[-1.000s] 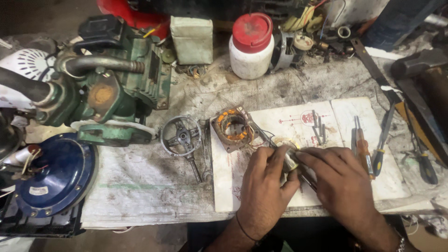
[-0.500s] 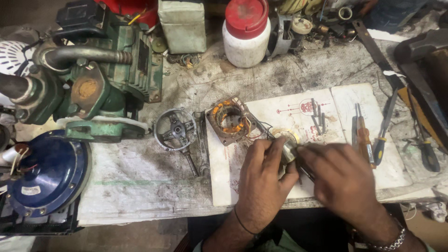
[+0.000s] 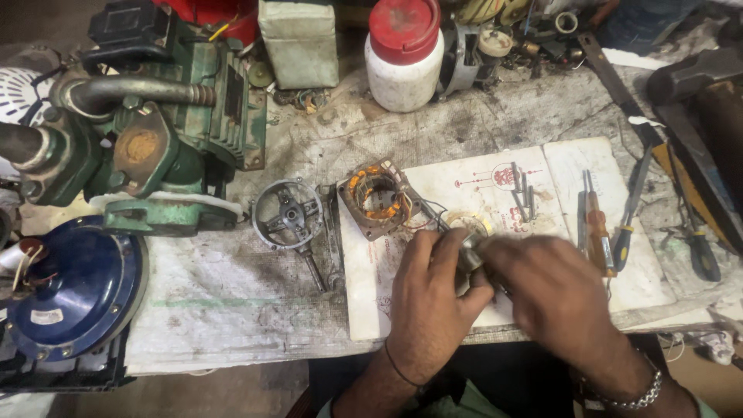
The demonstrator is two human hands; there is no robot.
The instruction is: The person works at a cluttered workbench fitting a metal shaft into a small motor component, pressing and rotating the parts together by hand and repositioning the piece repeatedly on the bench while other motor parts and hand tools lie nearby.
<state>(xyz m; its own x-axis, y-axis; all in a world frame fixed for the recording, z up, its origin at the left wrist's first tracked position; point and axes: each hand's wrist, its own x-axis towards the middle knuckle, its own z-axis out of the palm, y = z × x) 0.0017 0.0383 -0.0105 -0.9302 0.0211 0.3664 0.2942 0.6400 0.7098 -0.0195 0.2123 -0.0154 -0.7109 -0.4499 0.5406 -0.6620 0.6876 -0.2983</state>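
Small grey metal part (image 3: pixel 467 251) gripped between left hand (image 3: pixel 429 310) and right hand (image 3: pixel 553 298) over open stained booklet (image 3: pixel 495 193) on surface (image 3: pixel 232 310), copper-wound stator (image 3: pixel 377 199) just beside, red-lidded white jar (image 3: pixel 404 54) and pale green box (image 3: pixel 300 42) at far edge.

left hand (image 3: pixel 429 298), right hand (image 3: pixel 553 290), gripping small metal part (image 3: pixel 469 251)

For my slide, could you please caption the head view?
Both hands, left and right, grip a small metal part beside a stator.
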